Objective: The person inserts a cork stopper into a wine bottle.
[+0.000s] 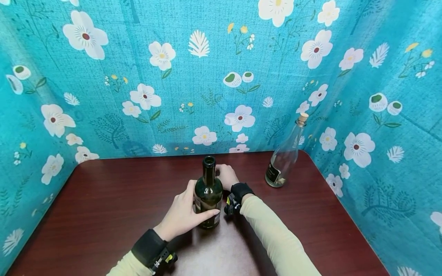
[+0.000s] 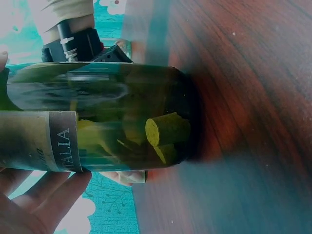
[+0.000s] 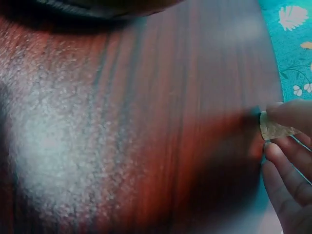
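A dark green wine bottle (image 1: 208, 191) stands upright on the table, its mouth uncorked. My left hand (image 1: 181, 216) grips its body, thumb across the near side. Through the glass in the left wrist view, a cork (image 2: 168, 129) and another piece beside it show near the bottle's base. Just behind the bottle is my right hand (image 1: 228, 177), partly hidden by it in the head view. Between its thumb and fingers it pinches a second cork (image 3: 278, 127), close to the tabletop.
A clear glass bottle (image 1: 283, 161) with a cork stopper (image 1: 302, 117) stands at the table's back right. The dark red wooden table (image 1: 114, 207) ends at a blue floral curtain (image 1: 114, 76) at the back and sides.
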